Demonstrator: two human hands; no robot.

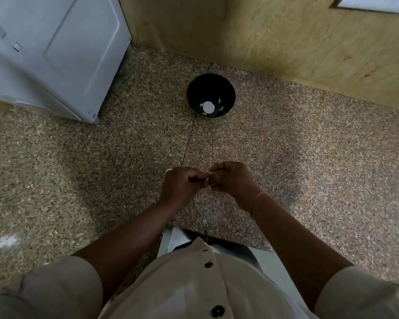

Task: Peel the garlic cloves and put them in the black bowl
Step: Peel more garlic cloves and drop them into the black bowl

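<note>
Both your hands are curled, fingertips meeting above the desk. Left hand and right hand pinch a small pale garlic clove between them. The clove is mostly hidden, so I can't tell its long axis or how much skin is off.

The black bowl is straight ahead of your hands, well apart, near the wall, roughly centred between them. The drop looks like a plain forward reach, and either hand works. There are white bits in its bottom, cloves or pattern, can't tell.

No readable writing anywhere, including the white appliance at the left.
</note>
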